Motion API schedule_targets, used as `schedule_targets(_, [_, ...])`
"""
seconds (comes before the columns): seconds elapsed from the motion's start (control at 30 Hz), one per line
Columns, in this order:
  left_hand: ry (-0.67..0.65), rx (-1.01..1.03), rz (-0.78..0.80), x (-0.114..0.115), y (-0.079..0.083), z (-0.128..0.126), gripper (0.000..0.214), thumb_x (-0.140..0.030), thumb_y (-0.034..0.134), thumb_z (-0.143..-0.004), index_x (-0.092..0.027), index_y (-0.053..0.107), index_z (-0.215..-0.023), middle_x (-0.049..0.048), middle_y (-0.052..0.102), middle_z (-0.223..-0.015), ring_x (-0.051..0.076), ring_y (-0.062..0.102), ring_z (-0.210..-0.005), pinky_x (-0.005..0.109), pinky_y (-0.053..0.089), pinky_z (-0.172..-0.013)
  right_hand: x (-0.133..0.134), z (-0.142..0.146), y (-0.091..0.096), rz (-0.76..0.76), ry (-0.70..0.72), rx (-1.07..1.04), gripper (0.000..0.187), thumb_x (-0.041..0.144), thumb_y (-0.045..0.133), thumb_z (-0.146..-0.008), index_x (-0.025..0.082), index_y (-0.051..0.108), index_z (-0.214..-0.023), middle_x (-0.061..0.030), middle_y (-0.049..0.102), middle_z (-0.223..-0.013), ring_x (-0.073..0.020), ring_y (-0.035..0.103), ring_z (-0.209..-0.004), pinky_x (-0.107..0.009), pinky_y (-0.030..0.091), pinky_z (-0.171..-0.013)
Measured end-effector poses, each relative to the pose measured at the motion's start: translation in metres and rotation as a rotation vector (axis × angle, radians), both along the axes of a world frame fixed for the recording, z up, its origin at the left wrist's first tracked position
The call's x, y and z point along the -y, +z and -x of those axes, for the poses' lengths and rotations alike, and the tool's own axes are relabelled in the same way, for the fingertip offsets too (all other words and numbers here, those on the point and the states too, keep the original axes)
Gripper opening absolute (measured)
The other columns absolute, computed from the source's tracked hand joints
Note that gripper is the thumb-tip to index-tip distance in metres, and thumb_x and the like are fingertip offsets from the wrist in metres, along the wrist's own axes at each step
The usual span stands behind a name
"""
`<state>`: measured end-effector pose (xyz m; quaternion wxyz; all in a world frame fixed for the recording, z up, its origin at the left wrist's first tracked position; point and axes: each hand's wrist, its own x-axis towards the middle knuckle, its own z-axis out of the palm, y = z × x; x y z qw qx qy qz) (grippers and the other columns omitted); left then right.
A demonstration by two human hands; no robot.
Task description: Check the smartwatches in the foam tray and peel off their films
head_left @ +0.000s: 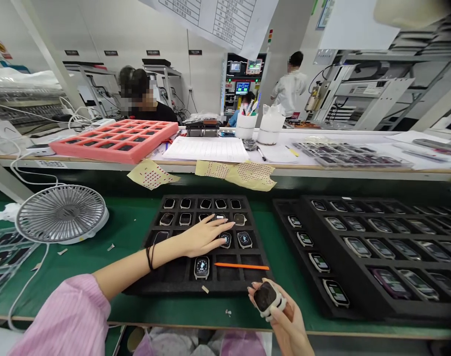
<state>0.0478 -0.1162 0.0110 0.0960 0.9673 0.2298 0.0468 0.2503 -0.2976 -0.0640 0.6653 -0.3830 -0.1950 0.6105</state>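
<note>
- Your left hand (203,236) lies open and flat on the black foam tray with square pockets (173,279). The fingers are stretched out and a little apart.
- Your left fingertips (225,226) reach the middle rows of the tray. They are just beside two small grey watches with lit faces (244,239). I cannot tell if they touch them.
- Your right hand (288,321) is closed around a small watch with a dark face and a pale case (265,298). You hold it up near the front edge of the green desk (132,222), just in front of the tray.
- A thin orange stick (242,266) lies flat across the front row of the tray.
- One more grey watch with a lit round face (202,267) sits in the front row, left of the stick.
- A thin black band (150,257) is around your left wrist.
- A round white fan (61,213) lies on the desk to the left, well apart from the tray.
- A stack of big black foam trays full of watches (362,309) sits to the right.
- A pink foam tray (114,141) rests on the shelf behind.
</note>
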Motion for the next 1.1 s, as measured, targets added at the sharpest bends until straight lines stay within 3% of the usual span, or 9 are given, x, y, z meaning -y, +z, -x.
schedule_targets(0.13, [-0.007,-0.046,-0.064,0.001,-0.015,-0.012,0.054,-0.039,0.028,-0.1,-0.014,0.02,-0.147,0.0115,0.038,-0.148,0.023,0.029,-0.139,0.045,0.013,-0.116,0.01,-0.008,-0.005,-0.012,-0.054,0.02,0.038,0.033,0.081,-0.064,0.024,0.073,-0.099,-0.015,0.074,-0.1,-0.0378,0.068,-0.094,-0.054,0.049,-0.091])
schedule_targets(0.23, [-0.048,-0.056,-0.089,0.009,-0.02,0.001,0.052,-0.038,0.029,-0.1,-0.017,0.021,-0.147,0.009,0.039,-0.147,0.023,0.03,-0.139,0.046,0.01,-0.116,0.016,-0.013,-0.01,-0.042,-0.095,0.025,0.039,0.034,0.081,-0.062,0.024,0.073,-0.099,-0.0139,0.074,-0.098,-0.0371,0.069,-0.093,-0.053,0.05,-0.09])
schedule_targets(0.4, [-0.06,-0.047,-0.061,0.022,-0.006,0.024,0.049,-0.034,0.025,-0.101,-0.022,0.019,-0.148,0.0053,0.039,-0.148,0.019,0.03,-0.139,0.042,0.009,-0.117,0.016,-0.018,-0.013,-0.019,-0.076,0.007,0.038,0.033,0.08,-0.065,0.023,0.072,-0.101,-0.0129,0.074,-0.1,-0.036,0.068,-0.095,-0.053,0.049,-0.091])
schedule_targets(0.57, [0.021,-0.018,-0.051,0.014,0.002,-0.003,0.049,-0.035,0.023,-0.101,-0.02,0.02,-0.147,0.0063,0.035,-0.15,0.019,0.026,-0.141,0.042,0.011,-0.117,0.019,-0.022,-0.009,-0.037,-0.092,-0.049,0.043,0.032,0.082,-0.062,0.018,0.071,-0.102,-0.0157,0.074,-0.098,-0.0357,0.069,-0.091,-0.056,0.05,-0.088])
schedule_targets(0.8, [-0.085,-0.063,-0.075,0.002,-0.017,-0.05,0.051,-0.038,0.022,-0.101,-0.018,0.019,-0.148,0.0083,0.033,-0.151,0.02,0.023,-0.142,0.044,0.012,-0.116,0.028,-0.032,-0.014,-0.035,-0.149,-0.09,0.044,0.033,0.085,-0.058,0.019,0.073,-0.098,-0.0164,0.074,-0.096,-0.0374,0.069,-0.091,-0.058,0.048,-0.089])
schedule_targets(0.93, [-0.145,-0.066,-0.098,0.008,-0.02,-0.049,0.051,-0.038,0.026,-0.1,-0.017,0.023,-0.147,0.0099,0.039,-0.148,0.022,0.028,-0.14,0.046,0.009,-0.117,0.025,-0.035,-0.016,-0.048,-0.122,-0.073,0.042,0.034,0.083,-0.061,0.02,0.072,-0.1,-0.0159,0.074,-0.098,-0.0374,0.069,-0.093,-0.061,0.045,-0.091])
schedule_targets(1.1, [-0.147,-0.032,-0.024,0.019,-0.005,-0.025,0.051,-0.035,0.027,-0.101,-0.022,0.016,-0.149,0.0046,0.035,-0.15,0.017,0.024,-0.141,0.041,0.008,-0.118,0.016,-0.032,-0.013,-0.045,-0.073,-0.079,0.043,0.033,0.083,-0.061,0.02,0.071,-0.1,-0.0152,0.074,-0.098,-0.0373,0.069,-0.091,-0.06,0.046,-0.09])
